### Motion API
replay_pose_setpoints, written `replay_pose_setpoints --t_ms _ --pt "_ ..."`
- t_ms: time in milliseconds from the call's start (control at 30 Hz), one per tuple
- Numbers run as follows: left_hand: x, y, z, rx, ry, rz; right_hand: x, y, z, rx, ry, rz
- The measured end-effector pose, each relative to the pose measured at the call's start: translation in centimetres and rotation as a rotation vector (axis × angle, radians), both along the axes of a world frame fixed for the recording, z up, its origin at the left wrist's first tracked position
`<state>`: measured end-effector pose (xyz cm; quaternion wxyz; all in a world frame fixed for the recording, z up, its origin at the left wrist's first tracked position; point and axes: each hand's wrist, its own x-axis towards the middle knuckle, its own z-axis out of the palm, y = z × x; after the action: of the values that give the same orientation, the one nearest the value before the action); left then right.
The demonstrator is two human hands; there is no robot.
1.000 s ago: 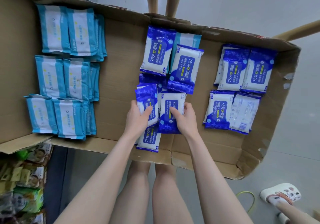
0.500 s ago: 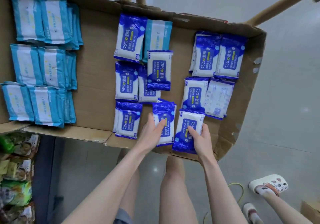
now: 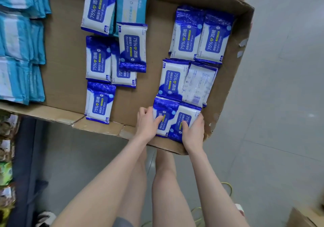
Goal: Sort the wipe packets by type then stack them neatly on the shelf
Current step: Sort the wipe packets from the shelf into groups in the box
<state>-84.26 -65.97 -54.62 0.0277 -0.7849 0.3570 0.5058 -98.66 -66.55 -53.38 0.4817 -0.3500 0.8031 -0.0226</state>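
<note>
Dark blue alcohol wipe packets lie on a flat cardboard sheet [image 3: 70, 51]. My left hand [image 3: 148, 123] grips one dark blue packet [image 3: 164, 111] at the sheet's near right corner, thumb on top. My right hand [image 3: 193, 130] grips a second dark blue packet [image 3: 185, 114] right beside it, thumb across its label. Both packets sit just below the right group of dark blue packets [image 3: 198, 37]. Several more dark blue packets [image 3: 98, 58] lie in the middle, with one light blue packet [image 3: 131, 4] among them. Stacks of light blue packets [image 3: 19, 39] fill the left side.
The cardboard's torn right flap [image 3: 233, 69] stands up beside my right hand. Snack packets [image 3: 7, 156] fill a shelf at the lower left. Grey floor lies below and to the right, with a cardboard box corner [image 3: 305, 218] at the bottom right. My legs stand under the sheet.
Both hands have carried their dark blue packets from the middle group rightward and set them at the near right corner, under the right group. The view has shifted right.
</note>
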Motion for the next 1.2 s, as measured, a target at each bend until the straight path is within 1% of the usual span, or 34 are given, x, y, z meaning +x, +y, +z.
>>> replay_pose_setpoints --t_ms 67,133,233,333,400,567,733,833,933,1100,1200 --pt "0.0 -0.1 0.0 -0.035 -0.081 -0.069 0.0 0.0 -0.2 -0.010 0.068 0.082" --pt "0.0 -0.4 0.0 -0.053 -0.077 -0.092 -0.1 0.0 -0.2 -0.049 0.111 0.130" --pt "0.6 -0.8 0.5 -0.020 -0.049 -0.120 -0.1 -0.2 0.4 -0.092 0.159 0.225" --pt "1.5 -1.5 1.5 -0.003 -0.058 -0.210 -0.3 -0.8 1.6 -0.124 0.219 0.340" --pt "2.2 -2.1 2.7 -0.035 -0.073 -0.247 -0.2 -1.5 2.6 -0.150 0.226 0.398" --pt "5.3 -4.3 6.0 -0.206 -0.084 -0.140 2.4 -4.4 5.5 -0.262 0.138 0.478" --pt "10.7 -7.1 8.3 -0.332 -0.089 -0.051 7.9 -8.3 7.6 -0.372 0.084 0.536" --pt "14.4 -8.9 8.7 -0.371 -0.092 -0.030 11.9 -10.6 8.1 -0.412 0.065 0.533" --pt "18.2 -10.8 8.2 -0.385 -0.086 -0.024 15.9 -12.7 7.5 -0.428 0.057 0.479" --pt "22.1 -14.2 5.8 -0.363 -0.046 0.031 21.0 -15.4 4.7 -0.341 0.102 0.369" --pt "22.9 -16.1 4.1 -0.366 -0.021 0.032 22.2 -16.5 2.9 -0.325 0.177 0.303"
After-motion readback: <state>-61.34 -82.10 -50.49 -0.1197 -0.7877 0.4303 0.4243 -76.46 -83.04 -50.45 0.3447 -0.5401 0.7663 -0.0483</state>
